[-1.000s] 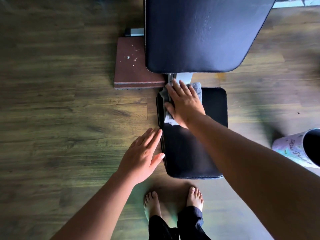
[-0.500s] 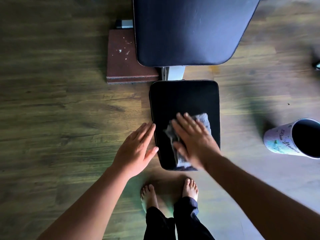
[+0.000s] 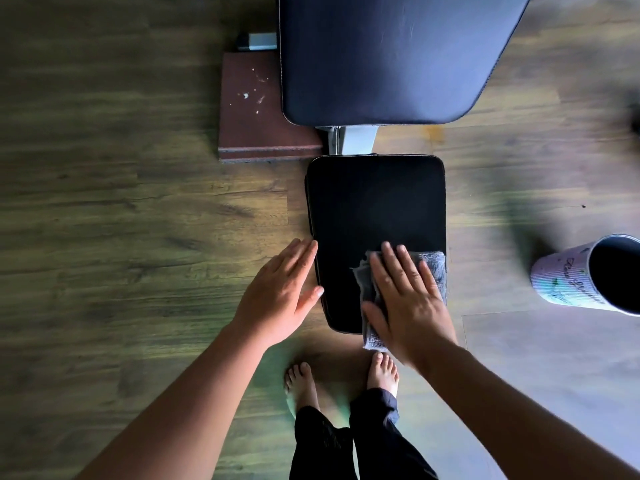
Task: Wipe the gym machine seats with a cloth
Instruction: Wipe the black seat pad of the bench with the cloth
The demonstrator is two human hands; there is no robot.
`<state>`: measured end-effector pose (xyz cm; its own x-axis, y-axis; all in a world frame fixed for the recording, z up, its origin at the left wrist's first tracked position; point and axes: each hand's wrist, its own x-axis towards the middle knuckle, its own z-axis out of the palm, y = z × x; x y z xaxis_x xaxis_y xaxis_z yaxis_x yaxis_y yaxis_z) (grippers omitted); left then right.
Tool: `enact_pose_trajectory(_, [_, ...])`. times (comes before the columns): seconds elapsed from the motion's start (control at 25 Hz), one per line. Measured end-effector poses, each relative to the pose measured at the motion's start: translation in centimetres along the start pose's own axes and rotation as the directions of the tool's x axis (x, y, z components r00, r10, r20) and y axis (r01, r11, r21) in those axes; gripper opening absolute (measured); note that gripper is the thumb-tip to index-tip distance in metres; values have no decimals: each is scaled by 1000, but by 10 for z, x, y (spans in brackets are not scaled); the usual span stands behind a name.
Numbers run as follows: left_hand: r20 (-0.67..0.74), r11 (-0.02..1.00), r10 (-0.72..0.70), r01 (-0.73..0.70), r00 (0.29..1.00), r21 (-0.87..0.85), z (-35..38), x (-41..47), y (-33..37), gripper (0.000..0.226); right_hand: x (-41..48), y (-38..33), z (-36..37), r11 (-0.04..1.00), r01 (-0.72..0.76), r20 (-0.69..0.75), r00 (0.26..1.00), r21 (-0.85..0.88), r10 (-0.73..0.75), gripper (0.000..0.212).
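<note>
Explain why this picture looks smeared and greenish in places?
Head view: the floor blurs toward the edges, likely wide lens plus head motion; green tinge around the feet; the seat is nearly black; the right hand on the cloth looks sharp.

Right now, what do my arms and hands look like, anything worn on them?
Both are bare: no sleeves show on the left arm or right arm, and neither the left hand nor the right hand has a glove, watch or ring in view.
</note>
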<state>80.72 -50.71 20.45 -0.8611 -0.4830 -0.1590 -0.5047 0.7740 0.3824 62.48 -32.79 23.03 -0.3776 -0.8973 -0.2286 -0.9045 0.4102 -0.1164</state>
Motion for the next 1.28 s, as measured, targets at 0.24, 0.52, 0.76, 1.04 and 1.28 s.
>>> enact_pose_trajectory(0.24, [-6,1000,-4,4,1000,-9,0,0,0,72,169,-3,-27,999,31,-57,998,37,-29,68])
enact_pose_trajectory(0.52, [-4,1000,-13,13,1000,-6,2,1,-2,73,99,-34,-13,995,69,-83,995,76,-63,69])
enact_pose_trajectory(0.76, [-5,1000,-7,7,1000,-1,-1,1,0,75,38,-25,4,976,140,-100,987,164,-125,63])
enact_pose_trajectory(1.04, [113,993,-75,63,991,104,-50,16,16,74,90,-16,-38,900,88,-166,986,428,-18,38])
enact_pose_trajectory(1.28, [176,987,-51,22,983,159,-154,41,75,67,52,10,-157,871,-81,-113,982,485,154,42])
